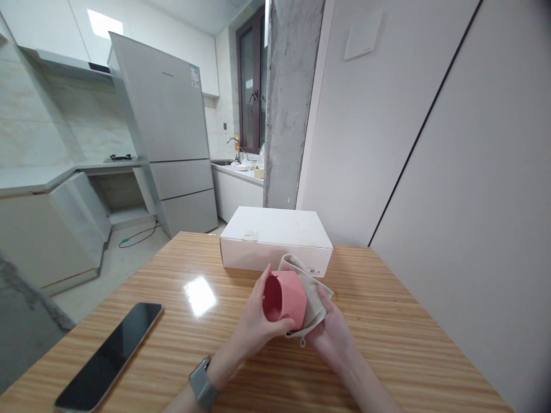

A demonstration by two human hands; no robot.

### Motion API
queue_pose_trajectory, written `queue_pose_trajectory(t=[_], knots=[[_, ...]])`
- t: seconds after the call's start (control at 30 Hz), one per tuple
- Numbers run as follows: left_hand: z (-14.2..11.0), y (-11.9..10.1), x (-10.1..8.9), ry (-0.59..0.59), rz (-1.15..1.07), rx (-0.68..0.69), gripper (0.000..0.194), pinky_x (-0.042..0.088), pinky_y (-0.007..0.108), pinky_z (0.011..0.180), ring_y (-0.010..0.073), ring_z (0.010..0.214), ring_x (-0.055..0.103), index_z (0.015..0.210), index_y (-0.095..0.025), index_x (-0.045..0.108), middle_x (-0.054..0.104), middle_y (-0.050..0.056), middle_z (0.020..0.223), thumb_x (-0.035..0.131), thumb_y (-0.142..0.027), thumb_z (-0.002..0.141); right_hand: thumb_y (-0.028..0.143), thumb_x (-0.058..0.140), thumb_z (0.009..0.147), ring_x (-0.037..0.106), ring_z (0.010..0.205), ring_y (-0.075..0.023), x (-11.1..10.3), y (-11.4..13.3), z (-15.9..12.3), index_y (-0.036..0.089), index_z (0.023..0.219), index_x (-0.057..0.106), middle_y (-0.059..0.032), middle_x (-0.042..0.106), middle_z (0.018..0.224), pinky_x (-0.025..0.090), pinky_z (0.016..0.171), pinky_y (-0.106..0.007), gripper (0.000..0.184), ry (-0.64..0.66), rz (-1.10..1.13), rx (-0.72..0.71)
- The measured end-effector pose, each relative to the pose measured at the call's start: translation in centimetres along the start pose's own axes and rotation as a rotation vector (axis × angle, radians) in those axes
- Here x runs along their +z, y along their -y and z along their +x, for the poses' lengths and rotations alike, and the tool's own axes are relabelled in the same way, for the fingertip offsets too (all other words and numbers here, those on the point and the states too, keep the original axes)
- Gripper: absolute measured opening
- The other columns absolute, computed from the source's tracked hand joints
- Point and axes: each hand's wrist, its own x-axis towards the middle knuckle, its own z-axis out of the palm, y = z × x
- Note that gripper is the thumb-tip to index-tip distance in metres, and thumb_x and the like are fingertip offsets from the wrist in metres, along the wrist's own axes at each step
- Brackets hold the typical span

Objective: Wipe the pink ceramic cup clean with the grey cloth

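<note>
My left hand [256, 327] grips a pink faceted cup [284, 299], thumb over its rim, its mouth turned to the left. My right hand [333, 332] holds a beige cloth [310, 292] pressed against the cup's right side and bottom. Both hands hover just above a wooden table [181, 344], in front of a white flat box [275, 236]. A grey watch [202, 385] is on my left wrist.
A black phone [111, 354] lies face up at the table's left front edge. The white box sits at the table's far edge. A wall runs along the right. Beyond the table stand a grey fridge [167, 126], kitchen counters and a sink.
</note>
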Motion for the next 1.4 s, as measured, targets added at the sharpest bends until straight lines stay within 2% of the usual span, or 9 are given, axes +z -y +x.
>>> queue_pose_trajectory(t=[0.13, 0.23, 0.37, 0.63, 0.87, 1.03, 1.17, 1.3, 1.4], knots=[[0.2, -0.3, 0.3, 0.004, -0.054, -0.053, 0.108, 0.045, 0.042, 0.098, 0.0314, 0.12, 0.051, 0.145, -0.026, 0.03, 0.048, 0.013, 0.138, 0.085, -0.016, 0.052, 0.044, 0.051, 0.09, 0.063, 0.11, -0.0234, -0.3, 0.5, 0.0, 0.018, 0.101, 0.072, -0.0058, 0.076, 0.103, 0.047, 0.097, -0.037, 0.035, -0.028, 0.011, -0.004], [0.5, -0.2, 0.7, -0.105, -0.12, -0.103, 0.1, 0.045, 0.039, 0.098, 0.0298, 0.119, 0.052, 0.139, -0.024, 0.038, 0.051, 0.013, 0.135, 0.085, -0.018, 0.052, 0.047, 0.054, 0.088, 0.062, 0.113, -0.0241, 0.1, 0.1, -0.4, 0.02, 0.102, 0.072, -0.0059, 0.074, 0.109, 0.046, 0.098, -0.037, 0.035, -0.005, -0.028, -0.024], [1.1, 0.8, 0.7, -0.226, -0.196, -0.159, 0.084, 0.047, 0.038, 0.094, 0.0283, 0.114, 0.056, 0.136, -0.019, 0.039, 0.051, 0.016, 0.132, 0.079, -0.024, 0.062, 0.047, 0.058, 0.085, 0.062, 0.113, -0.0251, 0.4, -0.3, -0.8, 0.019, 0.103, 0.072, -0.0067, 0.075, 0.105, 0.045, 0.099, -0.04, 0.036, -0.03, -0.037, -0.037], [1.4, 1.8, -0.2, -0.263, 0.223, 0.121, 0.093, 0.04, 0.041, 0.103, 0.0266, 0.122, 0.049, 0.139, -0.024, 0.037, 0.049, 0.008, 0.13, 0.081, -0.021, 0.057, 0.041, 0.04, 0.096, 0.068, 0.102, -0.0237, -0.4, 0.7, -0.4, 0.014, 0.1, 0.072, -0.0084, 0.077, 0.094, 0.044, 0.101, -0.04, 0.042, -0.125, 0.089, 0.038], [1.4, 1.7, -0.7, -0.294, 0.364, 0.165, 0.096, 0.041, 0.042, 0.103, 0.0267, 0.119, 0.049, 0.14, -0.023, 0.038, 0.049, 0.007, 0.126, 0.081, -0.022, 0.054, 0.037, 0.047, 0.094, 0.067, 0.105, -0.0226, -1.5, 1.8, -0.5, 0.014, 0.102, 0.07, -0.0078, 0.077, 0.099, 0.046, 0.1, -0.038, 0.033, -0.192, -0.02, -0.051], [1.4, 2.3, -0.7, -0.268, 0.349, 0.141, 0.087, 0.042, 0.042, 0.102, 0.0268, 0.119, 0.051, 0.135, -0.023, 0.045, 0.051, 0.007, 0.126, 0.08, -0.023, 0.055, 0.039, 0.05, 0.093, 0.068, 0.104, -0.0202, -3.8, 5.0, -3.7, 0.019, 0.098, 0.072, -0.0036, 0.078, 0.095, 0.046, 0.099, -0.033, 0.03, -0.25, -0.067, -0.114], [1.3, 2.6, -0.3, -0.268, 0.297, 0.112, 0.084, 0.043, 0.041, 0.101, 0.0269, 0.118, 0.053, 0.134, -0.023, 0.047, 0.054, 0.007, 0.125, 0.079, -0.024, 0.056, 0.039, 0.045, 0.094, 0.068, 0.103, -0.0235, -6.7, 8.0, -7.5, 0.019, 0.097, 0.072, -0.0072, 0.077, 0.097, 0.047, 0.098, -0.039, 0.034, -0.286, -0.073, -0.095], [1.2, 2.5, 0.0, -0.266, 0.272, 0.09, 0.083, 0.044, 0.042, 0.1, 0.0278, 0.117, 0.054, 0.132, -0.022, 0.049, 0.055, 0.008, 0.125, 0.08, -0.025, 0.054, 0.047, 0.05, 0.089, 0.069, 0.101, -0.0286, -8.9, 9.4, -10.8, 0.013, 0.102, 0.071, -0.0124, 0.077, 0.093, 0.049, 0.094, -0.043, 0.042, -0.341, -0.213, 0.168], [1.1, 2.5, 0.2, -0.244, 0.222, 0.092, 0.081, 0.044, 0.043, 0.1, 0.0277, 0.118, 0.054, 0.13, -0.022, 0.049, 0.056, 0.009, 0.126, 0.08, -0.022, 0.055, 0.041, 0.062, 0.082, 0.071, 0.094, -0.0301, -9.6, 9.8, -12.9, 0.013, 0.113, 0.067, -0.0131, 0.077, 0.094, 0.051, 0.091, -0.041, 0.042, -0.384, -0.416, 0.288]])
